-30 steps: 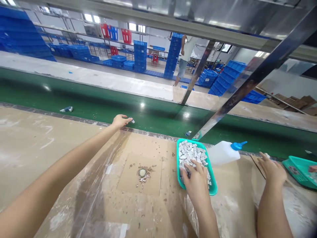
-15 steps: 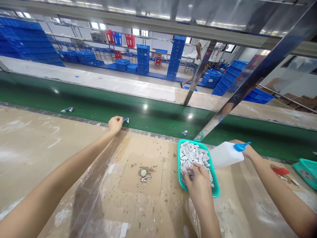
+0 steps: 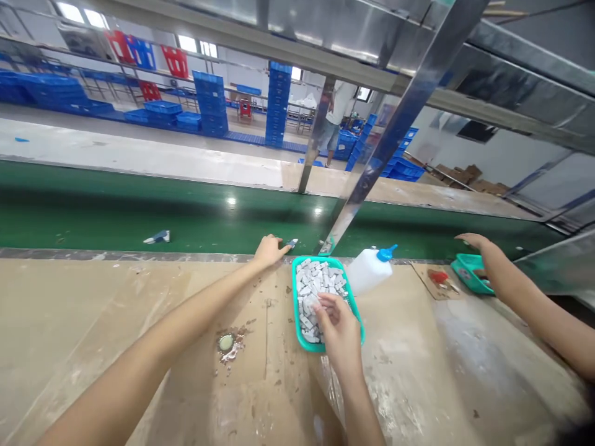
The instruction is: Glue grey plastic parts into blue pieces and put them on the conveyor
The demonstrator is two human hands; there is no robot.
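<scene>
My left hand [image 3: 269,251] reaches over the near edge of the green belt. Its thumb and forefinger close on the end of a small dark-blue and white piece [image 3: 292,243]. My right hand [image 3: 339,322] is over a turquoise basket [image 3: 297,331] filled with small grey blocks [image 3: 320,275]. Its thumb and fingertips come together on what looks like one pale grey block [image 3: 311,302], partly covered by the fingers. Just right of the basket, a white squeeze bottle [image 3: 369,272] with a blue nozzle stands tilted in view.
Another blue-and-white piece [image 3: 158,236] lies on the green belt [image 3: 93,210]. A small round dish [image 3: 226,342] sits in spilled residue on the cardboard. Another person's hand [image 3: 478,243] extends above a second turquoise basket [image 3: 469,282]. A metal post [image 3: 381,148] slants up behind the bottle.
The view has swung right. My left hand has moved right along the belt edge, towards the basket. My right hand stays over the blocks. The other person's hand has left the bottle.
</scene>
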